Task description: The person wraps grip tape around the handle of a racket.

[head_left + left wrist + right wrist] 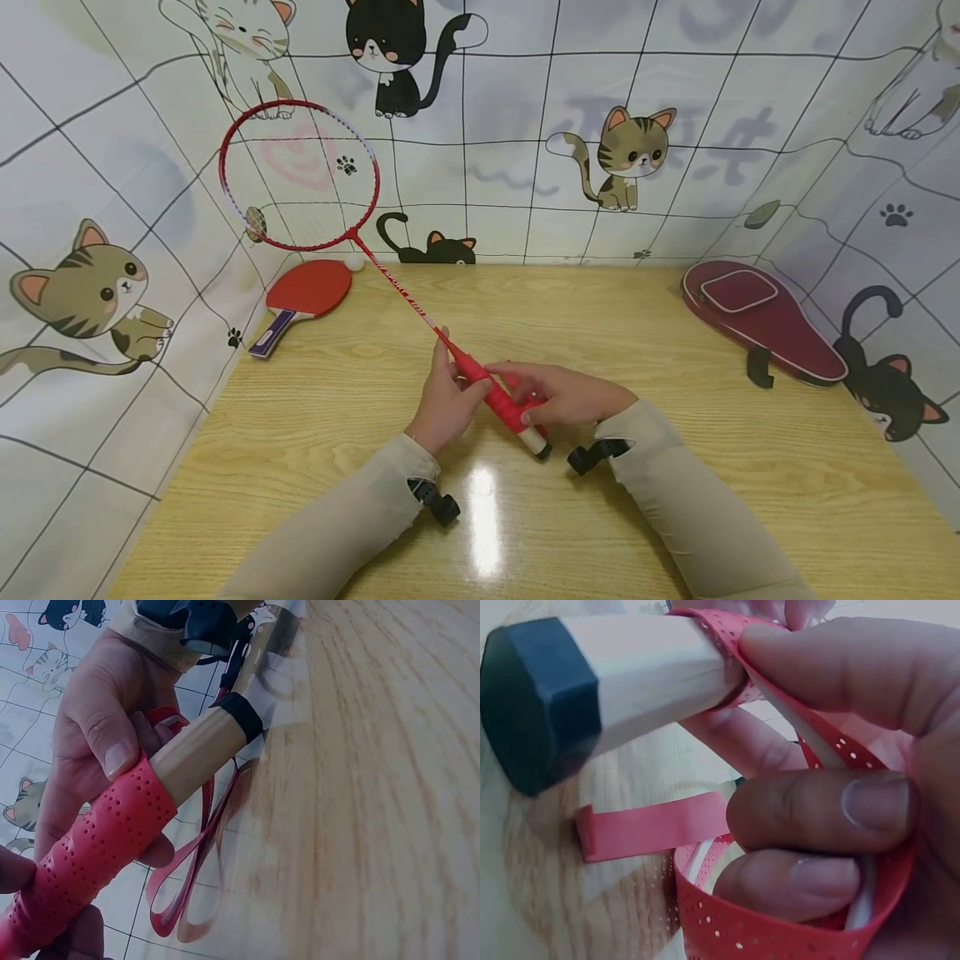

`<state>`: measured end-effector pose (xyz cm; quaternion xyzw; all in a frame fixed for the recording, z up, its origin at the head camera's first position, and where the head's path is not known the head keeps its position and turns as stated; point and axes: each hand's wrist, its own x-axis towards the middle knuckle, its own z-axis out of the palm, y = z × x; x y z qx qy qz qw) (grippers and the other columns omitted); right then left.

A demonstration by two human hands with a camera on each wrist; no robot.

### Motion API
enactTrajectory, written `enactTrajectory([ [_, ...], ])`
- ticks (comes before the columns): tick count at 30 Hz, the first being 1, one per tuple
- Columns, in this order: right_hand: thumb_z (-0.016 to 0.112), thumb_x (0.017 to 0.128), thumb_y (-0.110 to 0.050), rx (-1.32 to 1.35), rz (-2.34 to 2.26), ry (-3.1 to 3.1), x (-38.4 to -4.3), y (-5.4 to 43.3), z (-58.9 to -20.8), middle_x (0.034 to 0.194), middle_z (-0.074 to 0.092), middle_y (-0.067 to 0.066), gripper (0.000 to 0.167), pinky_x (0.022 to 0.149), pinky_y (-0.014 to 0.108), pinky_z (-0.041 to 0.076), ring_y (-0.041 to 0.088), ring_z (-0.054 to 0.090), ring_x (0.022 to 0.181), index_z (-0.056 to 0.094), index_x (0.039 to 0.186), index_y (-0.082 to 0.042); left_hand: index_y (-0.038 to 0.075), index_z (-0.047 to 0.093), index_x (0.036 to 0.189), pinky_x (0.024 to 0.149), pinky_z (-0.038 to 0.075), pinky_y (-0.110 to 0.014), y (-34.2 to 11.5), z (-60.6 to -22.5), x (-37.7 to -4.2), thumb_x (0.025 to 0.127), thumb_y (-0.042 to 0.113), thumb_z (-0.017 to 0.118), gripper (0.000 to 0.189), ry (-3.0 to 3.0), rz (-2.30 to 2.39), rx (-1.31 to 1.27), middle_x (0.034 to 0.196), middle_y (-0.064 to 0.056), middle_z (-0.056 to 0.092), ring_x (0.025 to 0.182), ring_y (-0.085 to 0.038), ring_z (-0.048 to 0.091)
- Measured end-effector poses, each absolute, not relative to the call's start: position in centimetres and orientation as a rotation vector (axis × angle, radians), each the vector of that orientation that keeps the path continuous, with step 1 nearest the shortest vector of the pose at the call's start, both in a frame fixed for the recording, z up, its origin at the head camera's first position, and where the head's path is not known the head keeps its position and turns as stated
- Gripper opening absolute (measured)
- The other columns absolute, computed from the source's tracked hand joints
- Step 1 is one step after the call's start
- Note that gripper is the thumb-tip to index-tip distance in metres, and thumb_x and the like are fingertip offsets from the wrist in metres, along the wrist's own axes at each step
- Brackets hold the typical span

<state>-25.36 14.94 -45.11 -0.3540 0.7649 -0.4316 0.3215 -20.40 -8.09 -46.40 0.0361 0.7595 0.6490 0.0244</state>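
A red and white badminton racket (405, 297) slants across the table, its head raised at the upper left. My left hand (442, 408) holds the upper part of its handle, with fingers and thumb around it. Perforated red grip tape (109, 832) wraps most of the handle; the pale lower end (199, 754) is bare down to a black butt cap (544, 705). My right hand (573, 394) grips the tape near its lower wrapped edge, thumb pressing it to the handle. In the right wrist view, the loose tape length (772, 926) loops around its curled fingers.
A red table tennis bat (311, 287) lies at the table's back left, with a white ball (354, 262) beside it. A dark red bat case (757, 321) lies at the right. Cat-patterned sheeting (510, 175) surrounds the wooden table (337, 400).
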Motion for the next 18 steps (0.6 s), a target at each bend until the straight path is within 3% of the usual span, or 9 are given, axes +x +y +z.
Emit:
enactTrajectory([
  [9,0.079,0.093,-0.012,-0.918,-1.12,2.049,-25.22,14.79,-45.21,0.119,0.061,0.01,0.086,0.082,0.043,0.057,0.03,0.059,0.105,0.034,0.158,-0.048,0.03,0.001,0.169,0.078,0.057,-0.034,-8.19,-46.18,-20.19,0.094,0.019,0.08,0.11,2.349,1.949,0.089,0.115,-0.012,0.069,0.09,-0.024,0.07],
  [18,0.075,0.095,-0.011,-0.934,-1.109,2.052,-25.33,14.97,-45.01,0.119,0.065,0.006,0.083,0.083,0.043,0.058,0.027,0.064,0.105,0.036,0.158,-0.048,0.028,0.0,0.169,0.079,0.057,-0.033,-8.16,-46.26,-20.28,0.095,0.013,0.075,0.107,2.334,1.984,0.106,0.116,-0.013,0.069,0.092,-0.025,0.069],
])
